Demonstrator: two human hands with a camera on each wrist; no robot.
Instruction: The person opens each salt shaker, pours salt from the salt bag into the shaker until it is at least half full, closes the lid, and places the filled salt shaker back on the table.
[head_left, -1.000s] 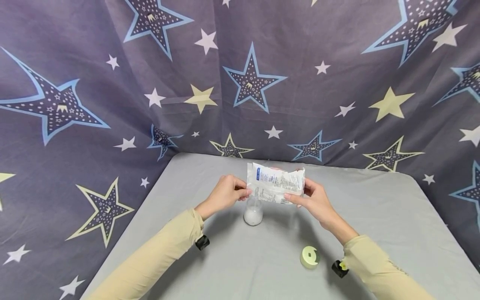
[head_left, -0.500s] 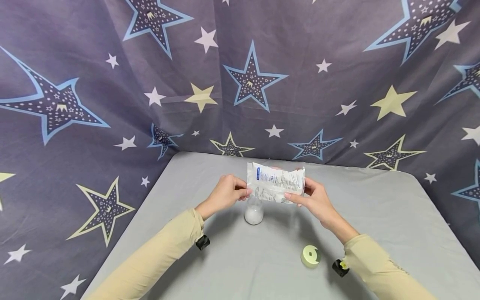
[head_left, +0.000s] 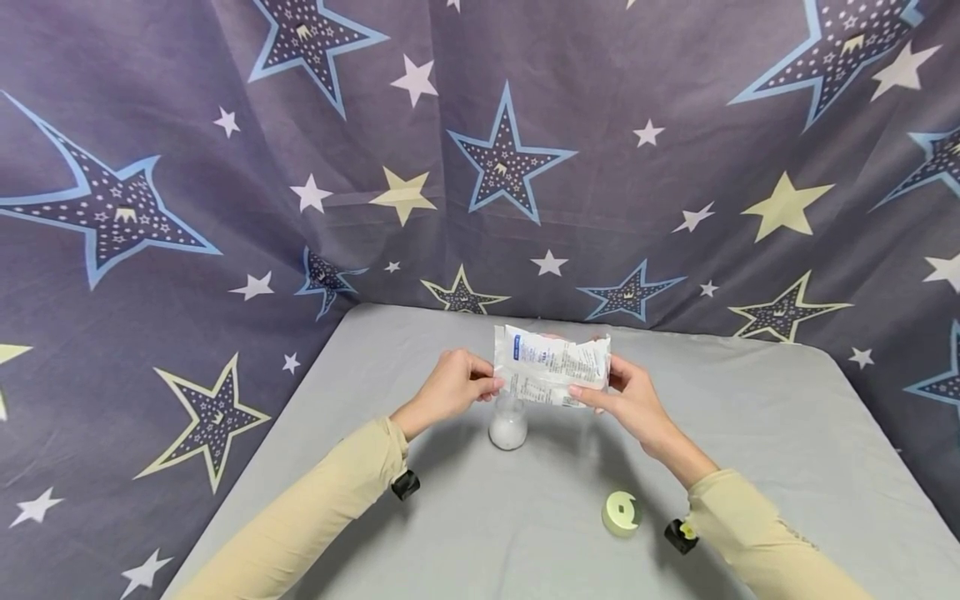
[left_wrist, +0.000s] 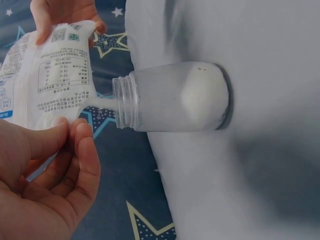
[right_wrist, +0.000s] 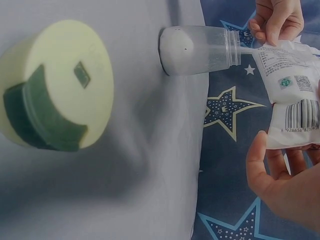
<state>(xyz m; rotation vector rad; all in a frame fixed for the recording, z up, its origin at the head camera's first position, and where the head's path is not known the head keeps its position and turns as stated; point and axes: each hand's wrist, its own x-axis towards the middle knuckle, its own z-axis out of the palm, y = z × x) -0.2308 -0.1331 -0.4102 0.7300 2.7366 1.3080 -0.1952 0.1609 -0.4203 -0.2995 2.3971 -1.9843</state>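
Note:
Both hands hold a white printed plastic packet [head_left: 555, 367] above a clear jar [head_left: 507, 427]. With thumb and fingers, the left hand [head_left: 456, 382] pinches the packet's lower left corner. The right hand [head_left: 633, 408] grips the opposite end, its thumb on the printed front. In the left wrist view, a thin white stream [left_wrist: 102, 102] runs from the packet's corner into the open threaded mouth of the jar. White powdery contents [left_wrist: 205, 95] lie in the jar's bottom. The jar stands upright on the table.
A pale green round lid [head_left: 620, 513] with a dark green part lies on the grey-covered table [head_left: 450, 533], nearer the person and right of the jar. A star-patterned curtain [head_left: 525, 250] hangs behind the table and along its sides.
Hands, packet and jar stay in nearly the same place. The head view has shifted very slightly.

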